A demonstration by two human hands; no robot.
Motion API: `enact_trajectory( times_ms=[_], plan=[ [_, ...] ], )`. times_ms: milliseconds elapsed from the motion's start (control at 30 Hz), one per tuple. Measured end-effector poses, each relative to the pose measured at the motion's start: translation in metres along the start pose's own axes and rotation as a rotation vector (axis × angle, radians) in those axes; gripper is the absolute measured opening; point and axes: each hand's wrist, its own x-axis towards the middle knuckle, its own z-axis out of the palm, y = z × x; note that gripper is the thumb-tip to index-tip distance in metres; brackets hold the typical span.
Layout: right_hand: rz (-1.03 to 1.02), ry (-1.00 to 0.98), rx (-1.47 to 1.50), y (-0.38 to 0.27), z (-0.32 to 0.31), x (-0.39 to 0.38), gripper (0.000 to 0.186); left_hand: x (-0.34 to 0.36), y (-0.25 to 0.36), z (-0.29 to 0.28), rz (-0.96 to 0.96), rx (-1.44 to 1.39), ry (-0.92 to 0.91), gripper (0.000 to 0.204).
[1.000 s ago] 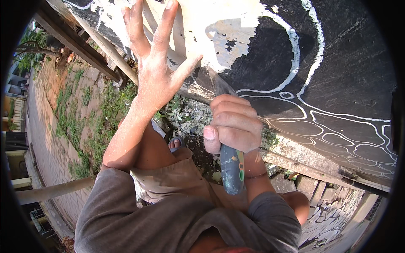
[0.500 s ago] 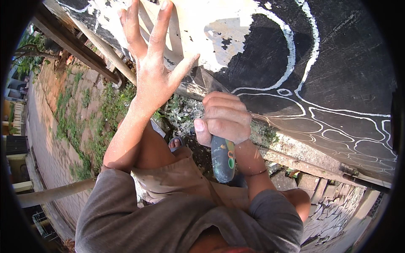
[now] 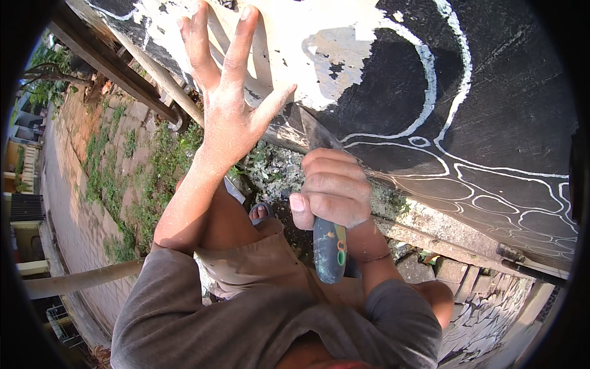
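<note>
My right hand (image 3: 337, 187) is wrapped round the dark, paint-specked handle of a paint scraper (image 3: 330, 249). Its grey metal blade rises past my knuckles and meets the lower part of a black-painted wall (image 3: 510, 92) with white curved lines. My left hand (image 3: 230, 104) is spread flat against the wall, dusted with pale powder, and holds nothing. Around its fingers lies a bare whitish patch (image 3: 295, 37) where the black paint is gone, with a few dark flecks left. The blade's edge sits just below this patch, near my left thumb.
A wooden beam (image 3: 110, 67) and a pale pole (image 3: 157, 77) run beside the wall at the left. Below them are grassy paving (image 3: 117, 154) and a lane. Broken stone slabs (image 3: 455, 270) lie at the lower right. My sandalled foot (image 3: 259, 213) shows beneath.
My right hand and the scraper have shifted slightly down, toward me. My left hand keeps its place on the wall, and the whole view has moved a little.
</note>
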Motion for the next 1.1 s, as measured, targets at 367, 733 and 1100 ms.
enact_trajectory(
  times_ms=[367, 733, 1100],
  plan=[
    [-0.002, -0.007, -0.007, 0.005, -0.003, 0.005, 0.034, -0.003, 0.004, -0.002, -0.029, 0.027, -0.016, 0.103],
    [-0.037, 0.000, -0.040, 0.000, -0.002, 0.008, 0.034, 0.000, 0.003, 0.000, -0.011, 0.029, -0.014, 0.103],
    [0.007, -0.007, -0.014, -0.006, -0.005, 0.011, 0.032, -0.002, 0.005, -0.001, -0.031, 0.018, -0.022, 0.103]
  ],
)
